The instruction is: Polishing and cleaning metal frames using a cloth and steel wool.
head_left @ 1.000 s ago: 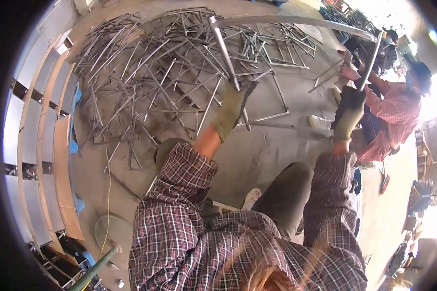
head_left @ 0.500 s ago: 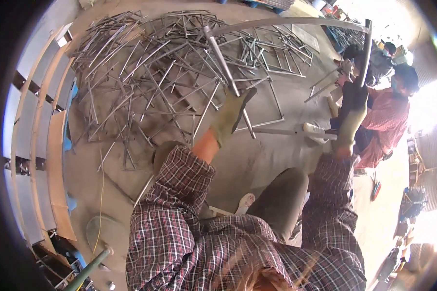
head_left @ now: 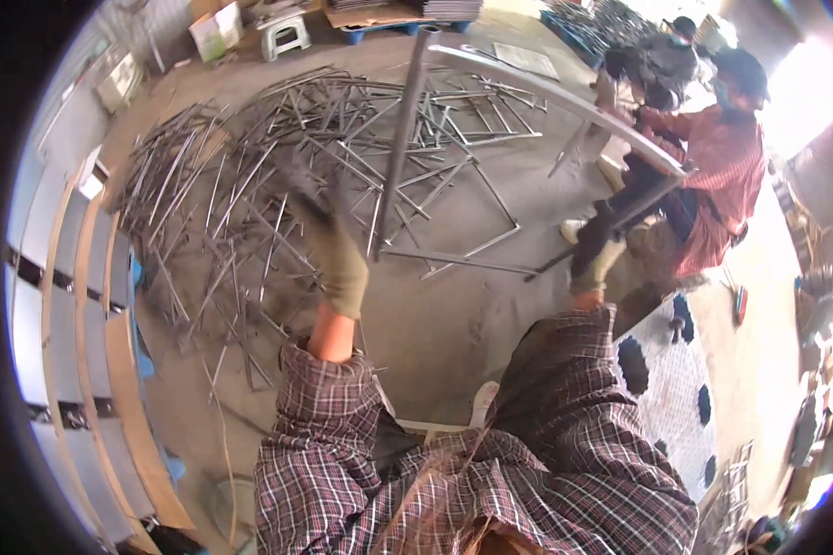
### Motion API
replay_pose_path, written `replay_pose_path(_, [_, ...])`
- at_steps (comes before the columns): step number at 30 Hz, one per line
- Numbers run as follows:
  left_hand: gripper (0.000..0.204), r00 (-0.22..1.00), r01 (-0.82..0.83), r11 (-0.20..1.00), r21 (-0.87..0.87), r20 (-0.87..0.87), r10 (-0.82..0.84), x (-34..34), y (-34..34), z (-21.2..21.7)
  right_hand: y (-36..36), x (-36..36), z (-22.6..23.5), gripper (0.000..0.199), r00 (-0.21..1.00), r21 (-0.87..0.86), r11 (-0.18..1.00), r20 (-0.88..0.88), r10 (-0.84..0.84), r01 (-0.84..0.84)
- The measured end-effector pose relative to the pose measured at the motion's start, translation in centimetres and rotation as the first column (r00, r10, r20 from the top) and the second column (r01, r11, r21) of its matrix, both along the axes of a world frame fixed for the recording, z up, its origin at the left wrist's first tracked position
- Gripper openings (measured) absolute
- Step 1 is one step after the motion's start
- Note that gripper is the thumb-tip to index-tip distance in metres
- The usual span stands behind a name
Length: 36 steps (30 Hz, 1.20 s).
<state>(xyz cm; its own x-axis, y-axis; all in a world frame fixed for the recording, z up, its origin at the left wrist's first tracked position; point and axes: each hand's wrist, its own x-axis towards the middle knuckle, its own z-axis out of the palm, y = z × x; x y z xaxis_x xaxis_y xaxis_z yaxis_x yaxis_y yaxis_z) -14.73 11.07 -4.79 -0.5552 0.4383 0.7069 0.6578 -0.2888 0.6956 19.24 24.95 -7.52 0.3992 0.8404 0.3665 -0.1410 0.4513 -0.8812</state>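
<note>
A rectangular metal tube frame [head_left: 546,88] hangs tilted in front of me, over the floor. At its lower right corner, my right hand [head_left: 598,250], in a pale glove with a dark palm, is closed around the tubing. My left hand [head_left: 331,245], gloved the same way, is raised to the left of the frame's left leg and apart from it. Its fingers are stretched out, though blurred by motion. Behind them a large heap of similar metal frames [head_left: 250,185] spreads over the floor, partly hidden by my left hand.
Grey panels on wooden boards [head_left: 111,370] line the left side. Two people sit working at the right, the nearer in a red shirt [head_left: 727,185]. A white stool [head_left: 284,35] stands at the back. Beside my right arm lies a pale sheet with dark spots [head_left: 676,388].
My left hand has let go of the frame's left leg and moved left. The frame has tilted, its right end dropping as my right hand lowered. My view has shifted too.
</note>
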Motion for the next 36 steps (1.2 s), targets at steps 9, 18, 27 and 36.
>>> replay_pose_path(9, [0.063,0.984,0.153,0.939,-0.307,0.139,-0.115,-0.5,0.5,-4.4,-0.2,-1.0,-8.7,0.027,0.943,-0.274,0.954,-0.331,0.027,-0.123])
replay_pose_path(18, [0.063,0.987,0.157,0.878,-0.451,0.036,-0.158,2.7,1.4,-2.5,0.9,0.3,-11.6,0.033,0.984,-0.193,0.969,-0.11,0.138,-0.157])
replay_pose_path(27, [0.032,0.444,0.555,0.828,-0.078,0.87,-0.215,-0.1,2.9,-6.7,-1.3,0.3,-6.7,0.05,0.935,-0.35,0.874,-0.016,0.353,-0.336])
replay_pose_path(36, [0.026,0.417,0.34,0.933,0.12,0.87,-0.264,-3.1,1.7,-7.7,-0.7,-1.0,-3.0,0.051,0.823,-0.436,0.812,0.231,0.518,-0.388])
